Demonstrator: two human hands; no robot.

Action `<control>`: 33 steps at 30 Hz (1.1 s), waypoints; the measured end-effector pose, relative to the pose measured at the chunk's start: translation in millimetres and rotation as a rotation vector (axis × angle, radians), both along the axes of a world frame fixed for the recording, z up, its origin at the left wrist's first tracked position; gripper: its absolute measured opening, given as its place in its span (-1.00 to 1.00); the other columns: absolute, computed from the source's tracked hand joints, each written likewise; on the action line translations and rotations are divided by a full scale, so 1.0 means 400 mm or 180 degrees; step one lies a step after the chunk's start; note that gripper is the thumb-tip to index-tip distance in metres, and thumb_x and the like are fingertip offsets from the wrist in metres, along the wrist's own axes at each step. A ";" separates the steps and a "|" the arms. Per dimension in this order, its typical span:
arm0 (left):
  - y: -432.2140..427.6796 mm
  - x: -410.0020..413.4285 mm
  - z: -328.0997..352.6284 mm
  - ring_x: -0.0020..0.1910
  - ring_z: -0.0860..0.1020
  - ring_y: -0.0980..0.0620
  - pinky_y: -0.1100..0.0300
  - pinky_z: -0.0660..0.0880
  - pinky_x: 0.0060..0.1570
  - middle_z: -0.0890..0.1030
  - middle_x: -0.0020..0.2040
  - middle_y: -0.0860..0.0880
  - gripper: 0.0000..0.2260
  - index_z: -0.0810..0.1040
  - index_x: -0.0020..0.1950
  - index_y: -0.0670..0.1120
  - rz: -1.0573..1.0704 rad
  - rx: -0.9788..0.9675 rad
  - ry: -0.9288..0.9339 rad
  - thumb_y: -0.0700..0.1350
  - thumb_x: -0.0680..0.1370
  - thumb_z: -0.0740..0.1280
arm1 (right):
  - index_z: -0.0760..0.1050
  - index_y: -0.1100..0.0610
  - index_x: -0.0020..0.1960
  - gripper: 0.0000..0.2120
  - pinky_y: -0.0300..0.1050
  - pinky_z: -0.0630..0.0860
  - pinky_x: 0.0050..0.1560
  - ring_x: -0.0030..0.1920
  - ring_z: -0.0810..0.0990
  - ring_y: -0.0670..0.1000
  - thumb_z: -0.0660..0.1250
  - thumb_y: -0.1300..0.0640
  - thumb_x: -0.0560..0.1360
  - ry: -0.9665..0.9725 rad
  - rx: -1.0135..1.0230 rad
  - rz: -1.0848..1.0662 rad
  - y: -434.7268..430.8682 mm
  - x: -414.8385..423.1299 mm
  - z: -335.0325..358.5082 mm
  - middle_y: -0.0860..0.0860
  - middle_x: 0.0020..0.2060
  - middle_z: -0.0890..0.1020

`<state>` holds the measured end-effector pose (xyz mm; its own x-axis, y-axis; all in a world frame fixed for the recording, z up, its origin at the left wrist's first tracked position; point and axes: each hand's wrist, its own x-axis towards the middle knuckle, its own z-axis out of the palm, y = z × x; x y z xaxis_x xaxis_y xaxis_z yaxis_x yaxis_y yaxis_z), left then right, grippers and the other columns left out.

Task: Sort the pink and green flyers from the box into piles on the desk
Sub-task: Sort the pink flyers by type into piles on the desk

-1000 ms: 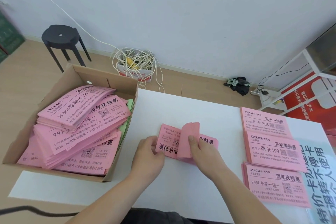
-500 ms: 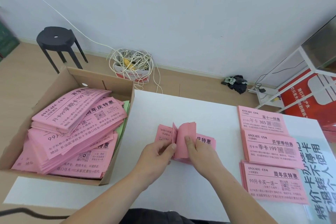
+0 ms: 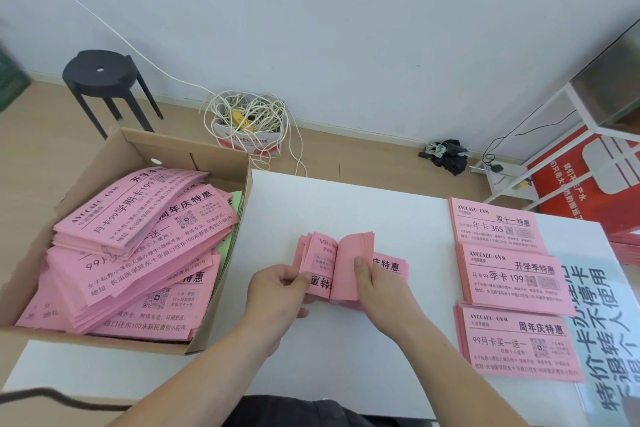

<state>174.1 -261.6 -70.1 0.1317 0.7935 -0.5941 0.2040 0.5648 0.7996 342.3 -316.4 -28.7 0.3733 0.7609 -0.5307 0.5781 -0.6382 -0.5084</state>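
Left hand (image 3: 277,291): we saw it pinch the left end of a small stack of pink paper flyers (image 3: 346,270), thumb on top, fingers curled beneath.
Right hand (image 3: 377,288): its thumb pressed on a sheaf bent up from the stack's middle; the other fingers curled under the paper, mostly hidden.
Held stack: it rested on the flat white desk (image 3: 346,204) between both hands, fanned open like a book.
Sorted piles: three piles of pink flyers (image 3: 512,277) lay in a column near the desk's right edge, apart from the hands.
Brown cardboard box (image 3: 214,161): at the desk's left end we found loose pink flyers (image 3: 138,253), with pale green flyers (image 3: 237,204) against its right wall.
Floor beyond: a round black stool (image 3: 100,76).
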 end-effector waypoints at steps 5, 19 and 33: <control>0.001 -0.010 0.004 -0.27 0.55 0.16 0.28 0.49 -0.20 0.64 -0.19 0.06 -0.86 0.59 -0.11 0.03 -0.0251 0.1113 0.0550 -0.18 0.50 0.49 | 0.50 0.01 -0.06 -0.51 -0.12 0.44 -0.19 -0.17 0.59 -0.05 -0.09 -0.19 0.72 0.0105 0.0032 -0.0099 -0.001 0.000 -0.009 -0.06 -0.18 0.63; -0.016 0.027 0.034 -0.09 0.70 0.15 0.26 0.57 -0.04 0.75 -0.12 0.07 -0.98 0.72 -0.04 -0.04 -0.1108 0.0570 -0.0497 -0.11 0.56 0.49 | 0.53 -0.01 0.05 -0.64 0.16 0.58 0.18 0.03 0.67 0.03 0.17 -0.27 0.57 0.0831 0.0380 -0.0761 0.014 -0.027 -0.022 -0.05 -0.07 0.70; -0.007 0.022 -0.002 -0.17 0.66 -0.06 -0.02 0.61 0.01 0.73 -0.15 -0.05 -0.95 0.73 -0.09 -0.08 -0.0910 0.0400 -0.0462 -0.13 0.49 0.54 | 0.56 0.09 -0.03 -0.68 0.00 0.56 -0.04 -0.15 0.61 0.05 0.27 -0.16 0.54 0.0808 0.0294 -0.0737 0.012 -0.007 -0.019 -0.01 -0.19 0.66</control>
<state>183.0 -264.6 -71.1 0.4354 0.7781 -0.4529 0.2186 0.3966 0.8916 339.5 -311.6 -36.5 0.4066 0.7206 -0.5617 0.2712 -0.6822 -0.6790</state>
